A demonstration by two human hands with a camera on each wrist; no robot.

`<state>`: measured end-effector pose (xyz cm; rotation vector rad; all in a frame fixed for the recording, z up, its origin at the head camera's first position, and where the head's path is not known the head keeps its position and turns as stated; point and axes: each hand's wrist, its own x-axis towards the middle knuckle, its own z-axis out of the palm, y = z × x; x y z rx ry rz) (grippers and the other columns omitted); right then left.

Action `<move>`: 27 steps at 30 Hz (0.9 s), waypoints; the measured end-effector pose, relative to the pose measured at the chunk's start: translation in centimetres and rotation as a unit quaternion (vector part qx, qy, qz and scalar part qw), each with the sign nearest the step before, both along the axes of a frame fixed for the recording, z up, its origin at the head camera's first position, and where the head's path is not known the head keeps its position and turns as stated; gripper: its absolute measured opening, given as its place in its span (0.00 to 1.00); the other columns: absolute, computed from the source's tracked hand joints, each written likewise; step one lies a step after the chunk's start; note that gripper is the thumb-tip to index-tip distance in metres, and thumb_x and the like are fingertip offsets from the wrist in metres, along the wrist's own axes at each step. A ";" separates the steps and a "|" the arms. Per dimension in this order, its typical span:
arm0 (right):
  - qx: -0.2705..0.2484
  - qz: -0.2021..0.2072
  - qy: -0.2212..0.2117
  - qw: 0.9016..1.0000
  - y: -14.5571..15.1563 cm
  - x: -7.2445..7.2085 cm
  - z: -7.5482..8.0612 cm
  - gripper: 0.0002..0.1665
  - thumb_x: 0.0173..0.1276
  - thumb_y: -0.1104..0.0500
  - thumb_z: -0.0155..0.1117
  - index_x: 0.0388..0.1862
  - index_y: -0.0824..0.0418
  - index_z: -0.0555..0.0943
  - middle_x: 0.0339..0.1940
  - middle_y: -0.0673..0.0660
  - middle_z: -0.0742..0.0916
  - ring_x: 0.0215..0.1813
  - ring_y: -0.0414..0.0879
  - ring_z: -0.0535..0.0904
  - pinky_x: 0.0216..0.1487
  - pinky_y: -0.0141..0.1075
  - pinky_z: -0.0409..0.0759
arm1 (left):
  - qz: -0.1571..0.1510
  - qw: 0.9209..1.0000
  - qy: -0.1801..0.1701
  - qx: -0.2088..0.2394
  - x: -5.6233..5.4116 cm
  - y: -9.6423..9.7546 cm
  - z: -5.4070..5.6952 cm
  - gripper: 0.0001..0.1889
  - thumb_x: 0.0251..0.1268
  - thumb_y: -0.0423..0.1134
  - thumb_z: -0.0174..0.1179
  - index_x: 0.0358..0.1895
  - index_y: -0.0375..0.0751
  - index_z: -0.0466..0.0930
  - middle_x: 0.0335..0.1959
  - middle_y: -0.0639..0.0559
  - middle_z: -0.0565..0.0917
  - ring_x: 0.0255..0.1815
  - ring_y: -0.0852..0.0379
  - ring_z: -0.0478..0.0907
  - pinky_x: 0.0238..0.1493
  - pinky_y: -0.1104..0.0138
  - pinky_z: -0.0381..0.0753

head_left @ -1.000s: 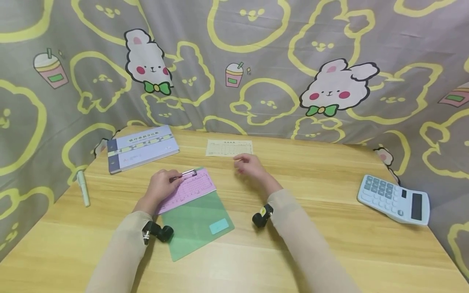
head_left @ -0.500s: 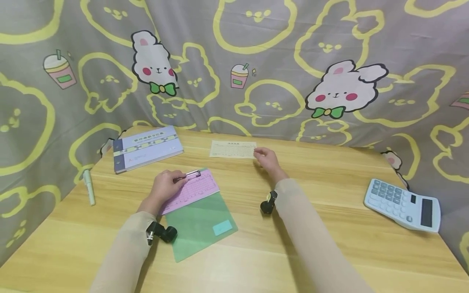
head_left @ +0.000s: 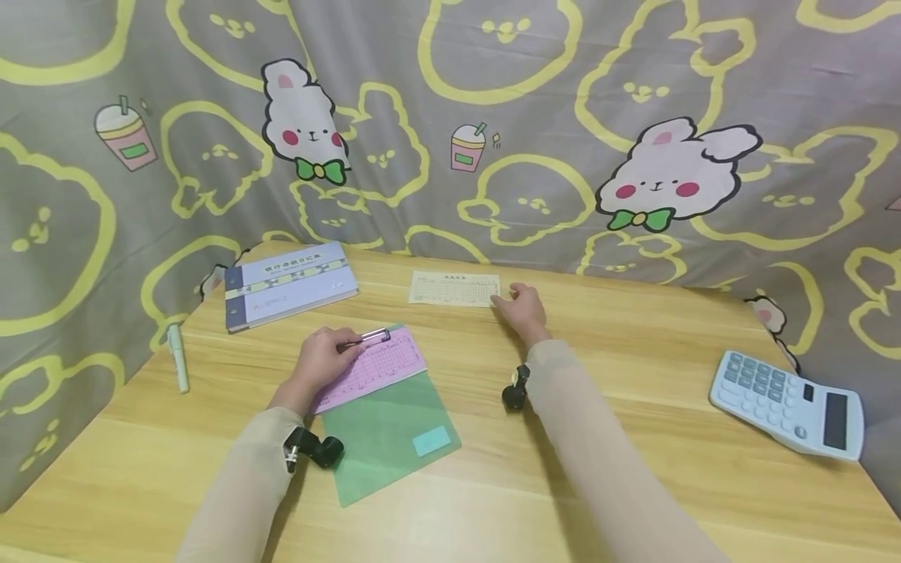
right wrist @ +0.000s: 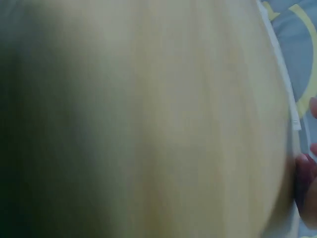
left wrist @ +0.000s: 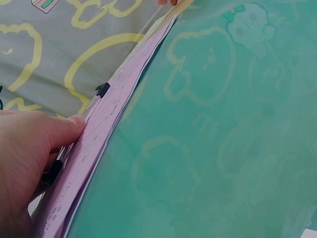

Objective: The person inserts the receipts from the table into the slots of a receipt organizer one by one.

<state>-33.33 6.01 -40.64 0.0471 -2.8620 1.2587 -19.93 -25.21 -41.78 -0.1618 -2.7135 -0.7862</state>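
Observation:
My left hand (head_left: pixel 325 360) grips the metal clip (head_left: pixel 373 337) at the top of a green clipboard (head_left: pixel 387 438), its thumb lying along the clip over a pink printed form (head_left: pixel 380 366). In the left wrist view, the thumb (left wrist: pixel 69 128) stays against the pink sheets, with the other fingers mostly hidden. Further back lies a cream printed slip (head_left: pixel 450 288), flat on the table. My right hand (head_left: pixel 524 311) is at the slip's right edge, thumb and fingers apart, fingertips right at its corner. The right wrist view catches only part of that hand (right wrist: pixel 308 186), beside the slip (right wrist: pixel 283 64).
A blue-covered account book (head_left: pixel 296 283) lies at the back left, with a pale green capped pen (head_left: pixel 178 360) nearer the left edge. On the right sits a light blue calculator (head_left: pixel 784 403). A patterned curtain (head_left: pixel 394 117) hangs behind the table (head_left: pixel 619 375).
My right hand has moved rightward and slightly back, from the slip's lower edge to its right end. The left hand stays on the clip. The head view has shifted slightly.

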 end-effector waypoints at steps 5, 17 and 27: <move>0.105 -0.060 0.028 0.992 -1.4 0.4 -0.6 0.38 0.51 0.36 0.57 0.54 0.61 0.71 0.49 0.62 0.72 0.49 0.56 0.64 0.47 0.47 0.60 | 0.003 1.000 0.001 0.001 0.0 0.1 0.2 0.11 0.49 0.40 0.62 0.37 0.40 0.82 0.31 0.48 0.80 0.28 0.54 0.69 0.31 0.62 0.66; 0.120 -0.091 0.078 0.985 -1.9 1.0 -2.3 0.34 0.49 0.39 0.61 0.51 0.58 0.75 0.43 0.59 0.71 0.44 0.54 0.60 0.44 0.44 0.55 | 0.011 1.000 -0.018 0.005 0.3 0.4 -0.2 0.12 0.50 0.41 0.61 0.38 0.41 0.81 0.31 0.49 0.80 0.27 0.55 0.68 0.29 0.63 0.65; 0.139 -0.084 0.062 0.985 -2.1 0.8 -2.3 0.41 0.47 0.31 0.55 0.55 0.54 0.72 0.40 0.60 0.69 0.40 0.54 0.59 0.40 0.45 0.55 | 0.012 1.000 -0.001 0.006 0.1 0.4 -0.1 0.11 0.49 0.40 0.63 0.36 0.40 0.82 0.32 0.48 0.81 0.27 0.55 0.68 0.30 0.63 0.65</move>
